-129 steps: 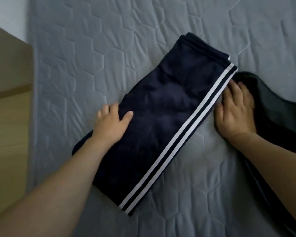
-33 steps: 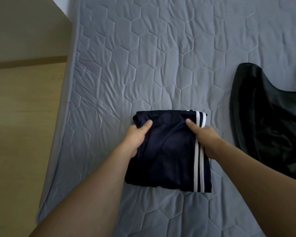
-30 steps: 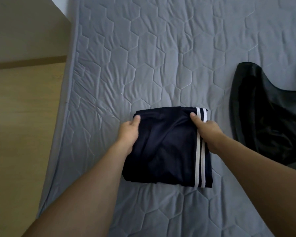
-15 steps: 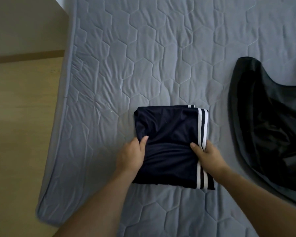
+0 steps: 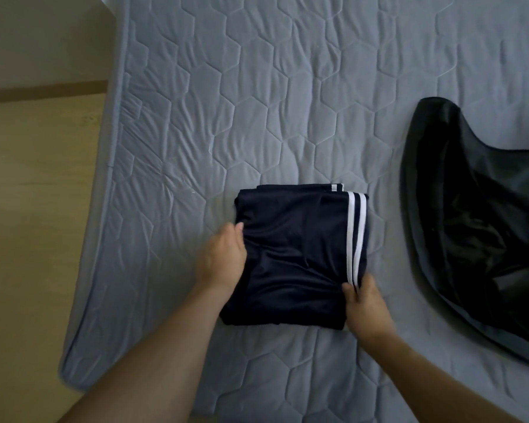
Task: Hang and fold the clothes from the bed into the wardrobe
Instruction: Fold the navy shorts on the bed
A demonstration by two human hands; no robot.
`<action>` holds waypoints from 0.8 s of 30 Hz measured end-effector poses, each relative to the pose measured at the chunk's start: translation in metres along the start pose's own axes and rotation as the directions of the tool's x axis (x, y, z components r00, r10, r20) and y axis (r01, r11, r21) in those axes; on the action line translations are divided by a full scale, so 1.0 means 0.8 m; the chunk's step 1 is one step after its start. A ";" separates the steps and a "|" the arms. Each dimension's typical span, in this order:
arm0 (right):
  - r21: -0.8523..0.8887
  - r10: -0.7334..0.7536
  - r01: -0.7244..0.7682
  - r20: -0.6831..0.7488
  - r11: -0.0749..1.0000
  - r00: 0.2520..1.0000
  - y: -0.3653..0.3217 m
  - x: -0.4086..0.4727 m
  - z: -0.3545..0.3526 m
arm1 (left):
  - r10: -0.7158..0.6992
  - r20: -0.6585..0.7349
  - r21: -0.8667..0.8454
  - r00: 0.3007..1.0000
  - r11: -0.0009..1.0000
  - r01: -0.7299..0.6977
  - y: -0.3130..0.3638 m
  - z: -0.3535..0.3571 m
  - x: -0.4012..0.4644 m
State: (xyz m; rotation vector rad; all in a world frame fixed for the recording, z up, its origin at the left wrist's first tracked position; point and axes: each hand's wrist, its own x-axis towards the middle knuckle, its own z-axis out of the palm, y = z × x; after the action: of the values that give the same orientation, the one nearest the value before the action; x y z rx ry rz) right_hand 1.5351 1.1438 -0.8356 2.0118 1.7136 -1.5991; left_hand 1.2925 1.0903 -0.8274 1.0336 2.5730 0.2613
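Trousers: navy folded trousers [image 5: 297,254] (two white stripes) lie on the grey quilted mattress [image 5: 257,102].
Left hand [image 5: 222,261]: fingers curled round the trousers' left edge.
Right hand [image 5: 365,303]: pinches their striped near-right corner.
Black garment [image 5: 471,224]: right of the trousers, apart.

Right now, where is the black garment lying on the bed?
In the head view, the black garment lies unfolded at the right edge of the grey mattress, right of the folded navy trousers, apart from both hands.
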 end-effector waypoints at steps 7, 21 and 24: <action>0.150 0.088 -0.076 -0.070 0.986 0.994 -0.076 0.051 -0.008 | -0.273 0.126 -0.348 0.954 0.888 0.300 0.005 0.012 0.010; -0.041 -0.032 0.024 -0.204 0.999 0.978 -0.132 0.136 -0.033 | -0.411 -0.090 -0.232 0.907 0.894 0.382 -0.023 -0.022 0.076; 0.032 0.014 -0.010 -0.139 0.999 0.990 -0.118 0.132 -0.043 | -0.354 0.157 -0.454 0.922 0.803 0.386 -0.026 -0.019 0.045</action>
State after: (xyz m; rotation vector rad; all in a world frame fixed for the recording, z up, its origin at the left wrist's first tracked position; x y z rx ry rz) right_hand 1.4709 1.2743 -0.8432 2.1921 1.7269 -1.5246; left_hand 1.2493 1.1002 -0.8288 0.3405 2.3978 0.7015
